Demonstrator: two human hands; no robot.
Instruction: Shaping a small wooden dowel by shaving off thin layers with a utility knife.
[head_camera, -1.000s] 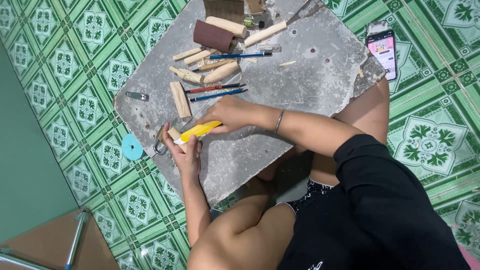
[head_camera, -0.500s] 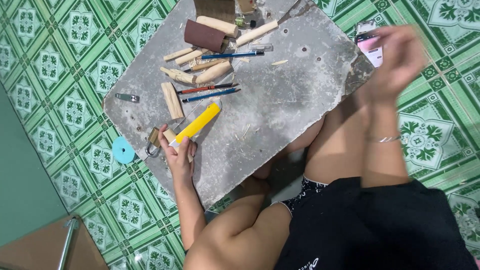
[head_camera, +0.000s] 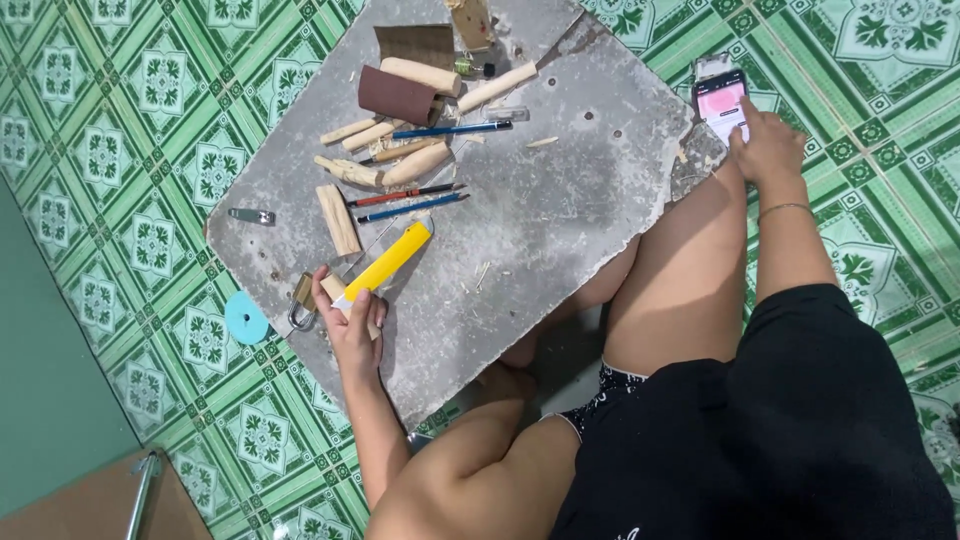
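The left hand grips a yellow utility knife and a small wood piece on the grey board. The right hand rests fingers on a smartphone, so carving looks paused, with several whittled sticks lying finished.

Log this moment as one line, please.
left hand: holds yellow utility knife | right hand: on phone | grey board: wood pieces, pencils

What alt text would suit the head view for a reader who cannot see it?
Seated on a green tiled floor, a person's left hand holds a yellow utility knife on a grey board strewn with wood pieces and pencils, while the right hand touches a phone.
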